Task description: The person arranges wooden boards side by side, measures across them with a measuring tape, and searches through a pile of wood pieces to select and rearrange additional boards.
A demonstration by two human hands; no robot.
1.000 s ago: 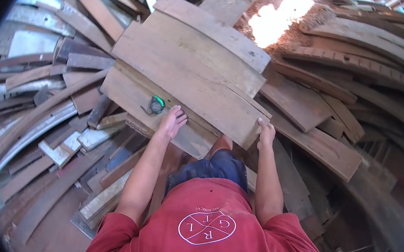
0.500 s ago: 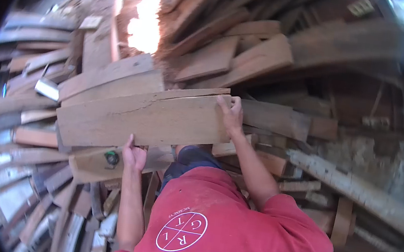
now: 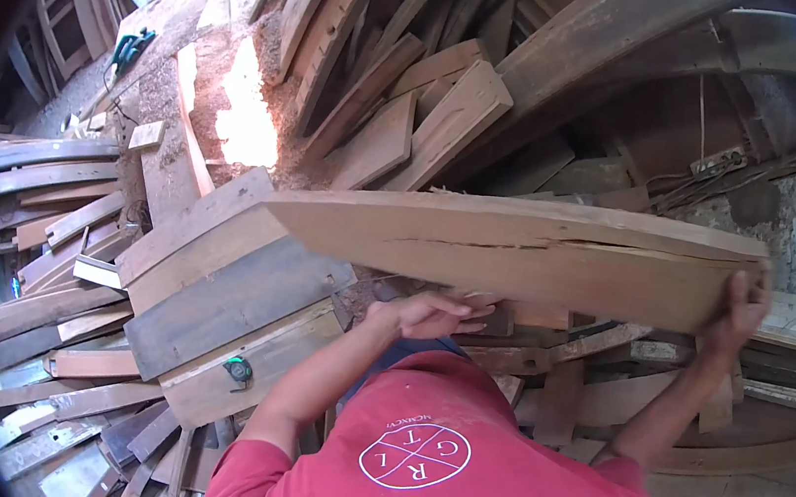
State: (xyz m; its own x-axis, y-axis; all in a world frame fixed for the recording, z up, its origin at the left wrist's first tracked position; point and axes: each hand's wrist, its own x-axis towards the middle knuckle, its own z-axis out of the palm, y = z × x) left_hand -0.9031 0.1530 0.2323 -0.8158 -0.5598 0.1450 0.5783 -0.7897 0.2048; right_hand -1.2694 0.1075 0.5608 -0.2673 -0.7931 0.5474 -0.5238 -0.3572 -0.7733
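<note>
A wide wooden board [image 3: 517, 253] with a long crack near its upper edge is held up in front of me, tilted and clear of the pile. My right hand [image 3: 747, 303] is closed round its right end. Just under the board's lower edge is my left hand [image 3: 435, 315], fingers stretched out and apart; whether they touch the wood I cannot tell. Below and to the left lie a grey-faced board [image 3: 237, 303] and a pale board [image 3: 191, 392]. On the pale one rests a small green and black tape measure [image 3: 239, 369].
Stacked planks [image 3: 51, 156] and offcuts spread along the left. More boards [image 3: 454, 116] lean in a heap at the back. A green power tool [image 3: 132, 47] with a cord lies on the dusty floor at far left. Bright sunlight falls on the sawdust [image 3: 251, 111].
The cracked board has swung to the right and upward with my right hand, uncovering the grey-faced board. My left hand has moved right, its fingers now stretched beneath the board.
</note>
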